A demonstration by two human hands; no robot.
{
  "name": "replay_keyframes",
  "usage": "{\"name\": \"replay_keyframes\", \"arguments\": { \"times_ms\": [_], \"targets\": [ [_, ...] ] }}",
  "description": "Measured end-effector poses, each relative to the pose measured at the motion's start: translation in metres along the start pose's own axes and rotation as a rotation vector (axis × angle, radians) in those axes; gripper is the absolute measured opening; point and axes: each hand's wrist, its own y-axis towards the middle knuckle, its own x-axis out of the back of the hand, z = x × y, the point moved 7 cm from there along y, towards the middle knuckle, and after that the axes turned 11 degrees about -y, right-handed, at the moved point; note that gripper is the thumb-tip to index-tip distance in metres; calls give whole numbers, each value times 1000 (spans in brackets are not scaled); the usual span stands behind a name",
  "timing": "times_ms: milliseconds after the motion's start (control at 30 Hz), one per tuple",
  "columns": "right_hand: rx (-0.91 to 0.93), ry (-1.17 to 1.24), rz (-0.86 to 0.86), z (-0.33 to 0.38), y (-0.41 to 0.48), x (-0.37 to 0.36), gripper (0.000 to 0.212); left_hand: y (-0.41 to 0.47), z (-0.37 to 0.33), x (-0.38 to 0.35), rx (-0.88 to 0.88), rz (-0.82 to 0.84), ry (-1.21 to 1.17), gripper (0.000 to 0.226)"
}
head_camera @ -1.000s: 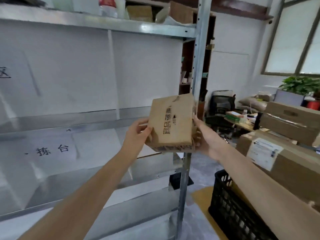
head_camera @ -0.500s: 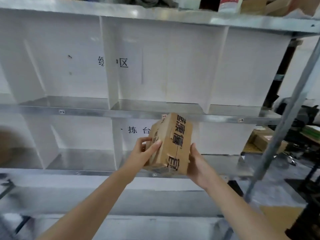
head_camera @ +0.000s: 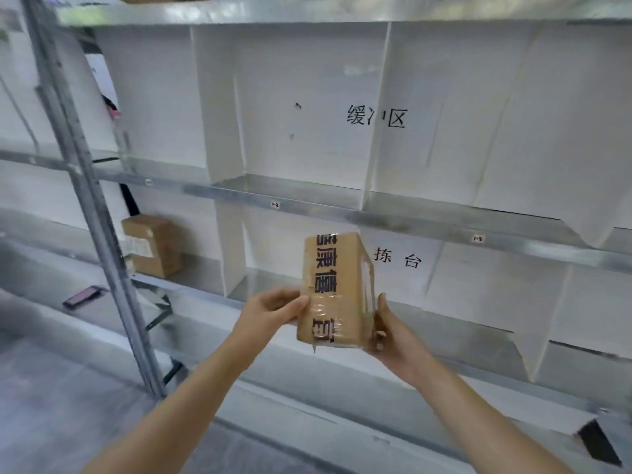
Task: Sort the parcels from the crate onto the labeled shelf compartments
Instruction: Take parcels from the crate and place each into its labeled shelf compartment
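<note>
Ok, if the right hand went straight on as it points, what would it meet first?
The right hand would likely meet the white back panel of the lower compartment, its parcel touching first; depth is unclear.

Box print: big black marks, one is "康", on the brown cardboard box (head_camera: 337, 289).
Top sign (head_camera: 396, 118): "缓" and "区", middle mark half hidden, on the white upper back wall (head_camera: 301, 80), 12 o'clock of the box.
Low sign (head_camera: 382, 255): "拣 台", on the white lower back wall (head_camera: 478, 285), 1 o'clock.
Small white tags (head_camera: 275, 204): too blurry to read.

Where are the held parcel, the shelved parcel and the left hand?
held parcel (head_camera: 333, 289): head view, taped front face.
shelved parcel (head_camera: 154, 246): head view, front face.
left hand (head_camera: 270, 311): head view, back of hand.
</note>
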Motion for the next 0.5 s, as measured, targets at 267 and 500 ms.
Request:
{"name": "replay_keyframes", "arguments": {
  "times_ms": [267,500],
  "targets": [
    [-8,117,131,-8,62,-46,48,13,25,98,-20,-291,-61,18],
    [-12,129,252,1,116,-67,46,52,15,120,76,-409,-11,45]
  ]
}}
